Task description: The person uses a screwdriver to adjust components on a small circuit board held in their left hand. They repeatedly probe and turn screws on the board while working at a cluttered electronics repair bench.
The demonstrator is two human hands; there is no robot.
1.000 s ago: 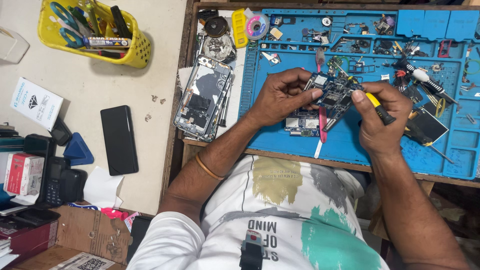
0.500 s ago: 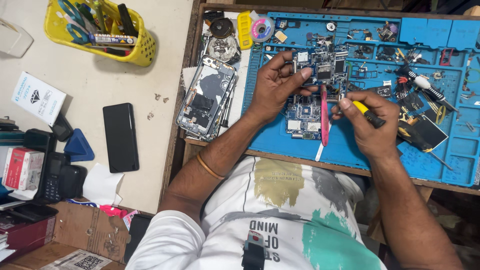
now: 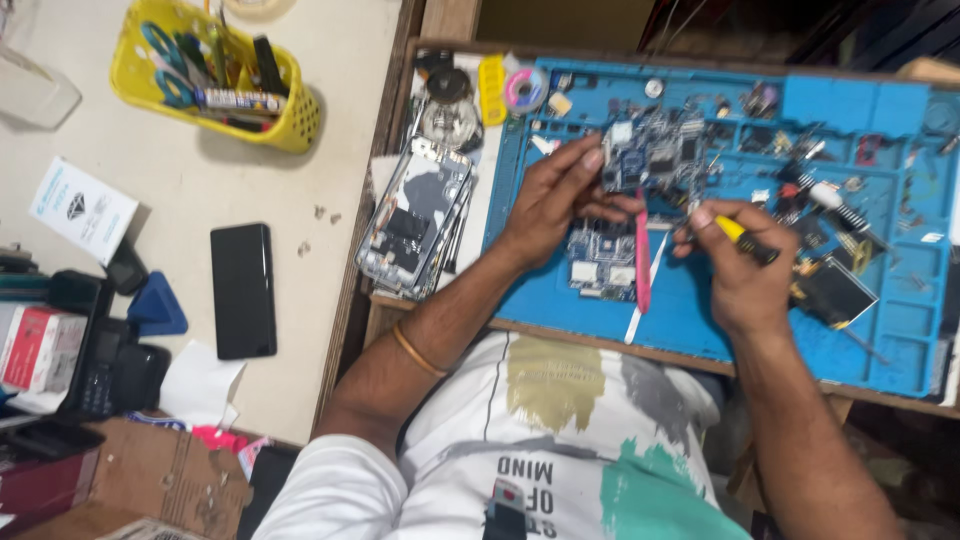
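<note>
My left hand [image 3: 552, 198] pinches a small blue circuit board [image 3: 650, 152] and holds it just above the blue work mat [image 3: 700, 310]. My right hand [image 3: 738, 268] grips a yellow-handled screwdriver [image 3: 748, 240], its tip at the board's lower right edge. A second circuit board [image 3: 602, 262] lies on the mat below my left hand, with a pink pry tool [image 3: 642, 262] beside it.
An opened phone body [image 3: 415, 218] lies at the mat's left edge. Small parts and tools fill the mat's far compartments. On the white table to the left sit a black phone [image 3: 243, 290], a yellow basket of tools [image 3: 215, 70], a white card and some boxes.
The view has swung a little. My left hand lifted the circuit board up and away from me, and my right hand followed with the screwdriver.
</note>
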